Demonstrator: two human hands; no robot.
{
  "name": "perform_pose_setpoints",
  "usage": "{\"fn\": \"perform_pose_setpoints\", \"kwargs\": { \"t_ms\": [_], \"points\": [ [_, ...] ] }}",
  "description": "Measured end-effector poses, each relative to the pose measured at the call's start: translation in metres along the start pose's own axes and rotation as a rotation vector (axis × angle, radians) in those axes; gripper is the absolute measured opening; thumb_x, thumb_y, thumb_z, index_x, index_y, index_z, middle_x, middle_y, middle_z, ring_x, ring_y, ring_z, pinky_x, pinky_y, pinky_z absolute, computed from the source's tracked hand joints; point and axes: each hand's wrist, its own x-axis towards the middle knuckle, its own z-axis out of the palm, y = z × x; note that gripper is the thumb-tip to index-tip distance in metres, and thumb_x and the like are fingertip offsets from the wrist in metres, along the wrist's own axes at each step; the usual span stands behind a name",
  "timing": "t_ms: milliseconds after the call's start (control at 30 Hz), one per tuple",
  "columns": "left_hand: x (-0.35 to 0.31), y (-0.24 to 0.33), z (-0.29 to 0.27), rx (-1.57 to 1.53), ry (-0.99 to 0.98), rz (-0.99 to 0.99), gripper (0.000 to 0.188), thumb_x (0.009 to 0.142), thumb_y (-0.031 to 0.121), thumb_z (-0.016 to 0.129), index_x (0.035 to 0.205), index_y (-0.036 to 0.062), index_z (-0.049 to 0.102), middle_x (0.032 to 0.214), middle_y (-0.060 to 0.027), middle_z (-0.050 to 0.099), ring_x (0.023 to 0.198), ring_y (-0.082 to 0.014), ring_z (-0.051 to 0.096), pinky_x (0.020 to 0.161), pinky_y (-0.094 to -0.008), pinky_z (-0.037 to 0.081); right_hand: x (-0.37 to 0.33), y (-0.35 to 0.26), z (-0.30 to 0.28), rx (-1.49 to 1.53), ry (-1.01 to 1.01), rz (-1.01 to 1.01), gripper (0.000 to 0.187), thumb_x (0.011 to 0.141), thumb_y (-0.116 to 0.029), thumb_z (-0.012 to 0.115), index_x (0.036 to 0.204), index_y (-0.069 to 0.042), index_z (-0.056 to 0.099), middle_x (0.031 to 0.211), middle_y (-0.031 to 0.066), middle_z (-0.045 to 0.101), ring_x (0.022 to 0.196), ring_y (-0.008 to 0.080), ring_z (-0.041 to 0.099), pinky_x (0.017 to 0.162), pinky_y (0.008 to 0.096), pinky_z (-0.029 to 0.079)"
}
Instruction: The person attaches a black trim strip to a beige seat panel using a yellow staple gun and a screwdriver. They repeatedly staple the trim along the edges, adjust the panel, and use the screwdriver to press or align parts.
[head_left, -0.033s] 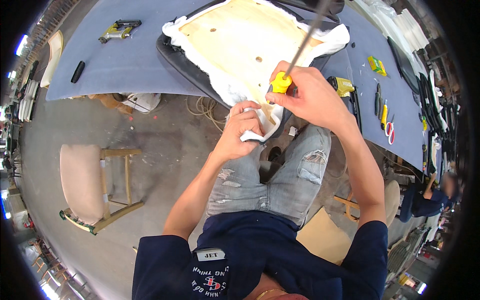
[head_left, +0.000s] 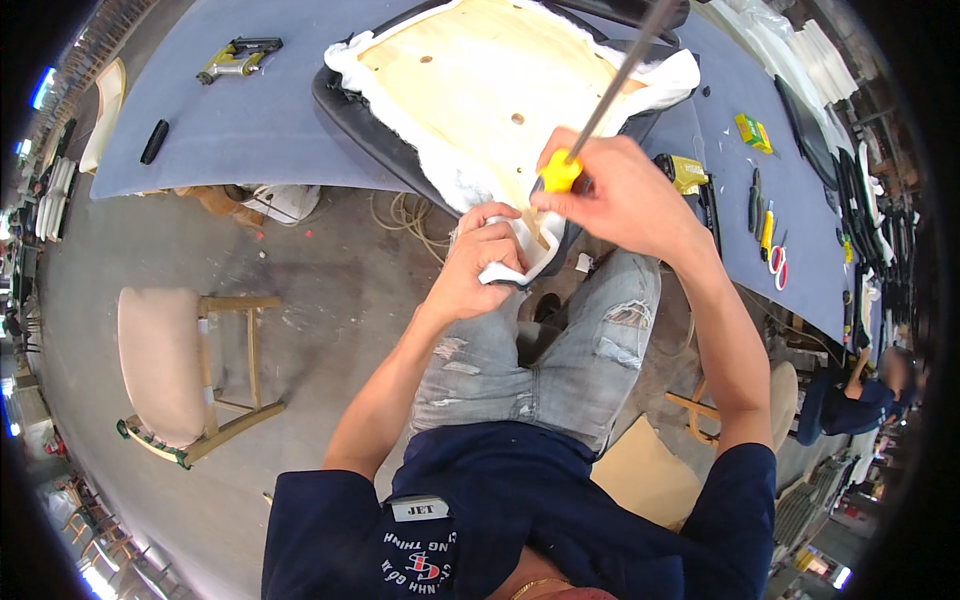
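Observation:
A wooden seat panel (head_left: 470, 75) lies on the table with its bare face up, ringed by white padding (head_left: 395, 120) and a black cover (head_left: 375, 140). At its near corner my left hand (head_left: 483, 255) is closed, fingers curled over the folded edge of padding. Just right of it, my right hand (head_left: 625, 190) is closed round the yellow handle of a screwdriver (head_left: 562, 173). Its long metal shaft slants up and away. The handle's lower end is partly hidden by my fingers, close above the corner.
A staple gun (head_left: 240, 60) lies far left on the blue-grey table (head_left: 290, 130), another (head_left: 682, 172) right of the panel. Pliers (head_left: 755, 200), a yellow cutter (head_left: 767, 232), scissors (head_left: 778, 262) and a small box (head_left: 753, 132) lie further right. A chair (head_left: 165, 365) stands left; a person (head_left: 860, 400) is far right.
The screwdriver and my right hand have shifted very slightly, with the shaft tilting a little to the right. My left hand keeps its hold on the padding.

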Motion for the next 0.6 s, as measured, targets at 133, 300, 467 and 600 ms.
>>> {"fn": "perform_pose_setpoints", "kwargs": {
  "t_ms": [133, 300, 467, 600],
  "points": [
    [-0.003, -0.001, 0.0, 0.012, 0.006, -0.019, 0.02, 0.057, 0.001, 0.071, 0.074, 0.01, 0.064, 0.088, 0.0009, 0.068, 0.127, -0.0334, 0.054, 0.11, -0.047, 0.035, 0.007, 0.004, 0.006, 0.081, -0.228, -0.089, 0.034, 0.09, -0.027, 0.075, 0.105, 0.0, 0.061, 0.079, 0.0204, 0.069, 0.072, 0.0399, 0.067, 0.067, 0.0462, 0.05],
    [0.002, 0.001, 0.003, -0.016, 0.02, 0.007, 0.021, 0.055, 0.001, 0.07, 0.073, 0.0097, 0.065, 0.089, 0.0007, 0.069, 0.128, -0.0334, 0.054, 0.11, -0.0475, 0.034, 0.003, 0.017, 0.0, 0.268, -0.148, 0.021, 0.029, 0.094, -0.023, 0.078, 0.102, -0.001, 0.062, 0.079, 0.0119, 0.068, 0.07, 0.0216, 0.065, 0.066, 0.0351, 0.053],
    [0.0, -0.001, 0.001, -0.003, 0.027, 0.007, 0.021, 0.054, 0.0, 0.069, 0.073, 0.0102, 0.065, 0.086, 0.0014, 0.069, 0.128, -0.0333, 0.054, 0.11, -0.0469, 0.034, 0.0, 0.016, -0.001, 0.221, -0.097, -0.004, 0.031, 0.093, -0.025, 0.079, 0.106, -0.002, 0.061, 0.079, 0.0111, 0.068, 0.066, 0.0236, 0.065, 0.062, 0.0353, 0.051],
    [0.003, 0.002, 0.002, -0.004, 0.014, 0.002, 0.021, 0.055, 0.0, 0.068, 0.073, 0.0109, 0.065, 0.086, 0.0023, 0.069, 0.127, -0.0335, 0.055, 0.109, -0.0466, 0.034, -0.011, 0.019, 0.01, 0.15, -0.039, -0.08, 0.034, 0.092, -0.027, 0.079, 0.108, -0.003, 0.059, 0.073, 0.0168, 0.064, 0.063, 0.0355, 0.063, 0.058, 0.0429, 0.047]
  ]
}}
